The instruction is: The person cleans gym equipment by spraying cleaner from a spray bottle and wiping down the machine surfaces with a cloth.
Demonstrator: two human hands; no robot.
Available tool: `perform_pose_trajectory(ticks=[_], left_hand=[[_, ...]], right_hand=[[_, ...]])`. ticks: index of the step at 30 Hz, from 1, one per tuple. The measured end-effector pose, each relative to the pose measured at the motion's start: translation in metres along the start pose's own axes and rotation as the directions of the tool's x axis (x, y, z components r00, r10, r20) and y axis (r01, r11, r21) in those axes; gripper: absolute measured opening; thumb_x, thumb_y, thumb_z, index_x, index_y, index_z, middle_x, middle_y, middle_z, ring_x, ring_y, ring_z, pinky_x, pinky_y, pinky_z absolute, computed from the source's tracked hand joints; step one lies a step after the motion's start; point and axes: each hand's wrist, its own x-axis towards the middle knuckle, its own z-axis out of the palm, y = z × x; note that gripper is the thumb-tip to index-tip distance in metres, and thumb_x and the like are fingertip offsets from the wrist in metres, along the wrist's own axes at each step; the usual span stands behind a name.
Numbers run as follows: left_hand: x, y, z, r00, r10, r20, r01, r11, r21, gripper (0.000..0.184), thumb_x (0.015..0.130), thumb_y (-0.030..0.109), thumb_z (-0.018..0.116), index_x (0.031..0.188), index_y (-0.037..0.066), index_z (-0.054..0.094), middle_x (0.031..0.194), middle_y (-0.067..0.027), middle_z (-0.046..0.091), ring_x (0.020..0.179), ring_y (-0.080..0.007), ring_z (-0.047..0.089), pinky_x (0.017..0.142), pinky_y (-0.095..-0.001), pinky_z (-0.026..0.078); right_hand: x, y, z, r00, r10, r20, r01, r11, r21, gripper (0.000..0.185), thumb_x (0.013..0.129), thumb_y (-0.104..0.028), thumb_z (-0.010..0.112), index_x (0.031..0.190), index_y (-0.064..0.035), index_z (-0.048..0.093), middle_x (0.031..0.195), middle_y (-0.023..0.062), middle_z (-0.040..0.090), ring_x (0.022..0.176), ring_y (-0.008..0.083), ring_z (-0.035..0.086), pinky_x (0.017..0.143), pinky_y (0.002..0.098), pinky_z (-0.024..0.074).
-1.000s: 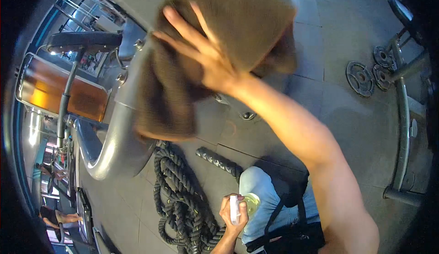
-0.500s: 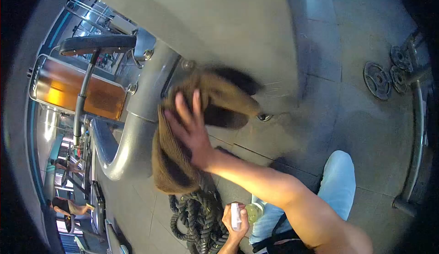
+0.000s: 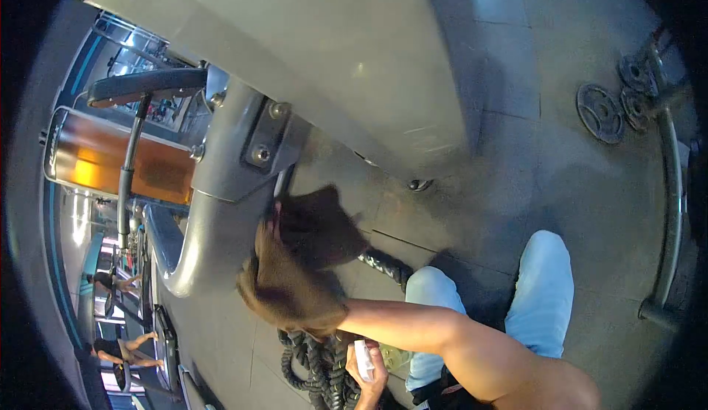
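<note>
My right hand (image 3: 276,220) is mostly hidden in the folds of a brown cloth (image 3: 295,277); a bit of finger shows at its upper edge. The cloth hangs beside the thick grey tube of a gym machine (image 3: 228,144), near its bolted bracket (image 3: 264,141). Lower down, my left hand (image 3: 375,372) is wrapped round a spray bottle with a white head (image 3: 363,360) and a clear, yellowish body (image 3: 397,360). Black battle rope (image 3: 317,369) lies heaped on the floor behind my left hand.
A broad grey machine panel (image 3: 332,49) slants across the top. Weight plates (image 3: 599,113) and a curved metal bar (image 3: 672,211) stand at the right. A padded seat (image 3: 151,85) and an orange panel (image 3: 122,155) are at the left. Two people (image 3: 122,351) are farther off.
My right hand has pulled the cloth down and left off the grey panel and bracket; the cloth now covers the hand. My left hand with the spray bottle has shifted slightly down and left.
</note>
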Motion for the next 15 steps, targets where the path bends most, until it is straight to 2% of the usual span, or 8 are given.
perform_pose_trajectory(ticks=[1,3,4,7,10,12,14,15], left_hand=[[-0.002,0.001,-0.003,1.0,-0.013,-0.016,0.013,1.0,-0.003,0.029,0.09,0.024,0.058,0.081,-0.002,0.063,0.077,-0.016,0.062,0.069,-0.0331,0.059,0.065,-0.0409,0.047],[-0.006,0.001,-0.005,0.998,-0.042,-0.053,0.041,0.999,-0.021,0.03,0.091,0.026,0.058,0.08,-0.002,0.062,0.078,-0.016,0.062,0.069,-0.0328,0.059,0.065,-0.0406,0.046],[-0.012,0.001,0.005,0.987,-0.126,-0.098,0.118,0.99,-0.08,0.031,0.091,0.027,0.058,0.08,-0.002,0.062,0.078,-0.0158,0.061,0.068,-0.0323,0.058,0.064,-0.0403,0.046],[-0.018,-0.005,0.0,0.993,-0.088,-0.08,0.083,0.995,-0.062,0.03,0.09,0.027,0.058,0.081,-0.002,0.062,0.076,-0.0141,0.058,0.069,-0.0312,0.059,0.065,-0.04,0.046],[-0.009,-0.001,0.005,0.996,-0.012,-0.09,0.003,0.995,-0.099,0.033,0.09,0.03,0.059,0.081,-0.002,0.06,0.077,-0.0123,0.057,0.067,-0.0267,0.056,0.061,-0.0377,0.045],[-0.003,-0.008,0.013,0.997,-0.026,-0.074,0.012,0.983,-0.181,0.033,0.091,0.031,0.06,0.084,-0.001,0.059,0.078,-0.0112,0.055,0.067,-0.0251,0.056,0.06,-0.0368,0.044],[0.008,-0.006,0.023,0.997,0.046,-0.059,-0.057,0.98,-0.189,0.034,0.092,0.032,0.059,0.085,-0.002,0.059,0.079,-0.0118,0.055,0.07,-0.025,0.056,0.061,-0.0386,0.044],[0.023,0.022,0.024,0.998,-0.007,-0.067,-0.013,0.955,-0.295,0.032,0.093,0.029,0.059,0.084,-0.002,0.058,0.079,-0.0128,0.055,0.07,-0.0269,0.056,0.062,-0.0394,0.044]], right_hand=[[-0.004,0.007,-0.007,1.0,-0.004,0.008,0.004,0.998,0.061,0.062,0.089,-0.022,0.055,0.142,0.0057,0.037,0.149,0.0296,0.032,0.139,0.0529,0.023,0.112,0.064,0.0205],[-0.007,0.023,-0.019,0.997,0.065,-0.048,-0.047,0.951,0.306,0.064,0.087,-0.023,0.057,0.143,0.0036,0.037,0.149,0.0293,0.032,0.139,0.0531,0.023,0.112,0.0652,0.0203],[-0.015,0.035,-0.027,0.988,0.129,-0.082,-0.076,0.883,0.464,0.066,0.086,-0.023,0.058,0.143,0.0026,0.037,0.15,0.0292,0.031,0.139,0.0532,0.022,0.111,0.0657,0.0202],[-0.04,0.061,-0.036,0.948,0.317,-0.04,-0.145,0.538,0.83,0.07,0.084,-0.025,0.061,0.144,-0.0005,0.036,0.151,0.0287,0.03,0.139,0.0535,0.021,0.11,0.0675,0.0199],[-0.083,0.089,-0.056,0.886,0.459,0.073,-0.216,0.268,0.939,0.074,0.081,-0.026,0.064,0.146,-0.0036,0.036,0.152,0.0283,0.028,0.14,0.0539,0.02,0.109,0.0693,0.0196],[-0.113,0.107,-0.084,0.822,0.566,0.069,-0.235,0.226,0.945,0.077,0.079,-0.027,0.066,0.147,-0.0056,0.035,0.152,0.028,0.027,0.14,0.0541,0.02,0.108,0.0704,0.0193],[-0.138,0.121,-0.133,0.754,0.652,-0.084,-0.197,0.347,0.917,0.08,0.077,-0.028,0.068,0.147,-0.0077,0.035,0.153,0.0277,0.027,0.14,0.0543,0.019,0.108,0.0716,0.0191],[-0.145,0.125,-0.163,0.719,0.657,-0.227,-0.154,0.469,0.869,0.082,0.076,-0.028,0.069,0.148,-0.0087,0.035,0.153,0.0275,0.026,0.141,0.0544,0.019,0.107,0.0722,0.019]])
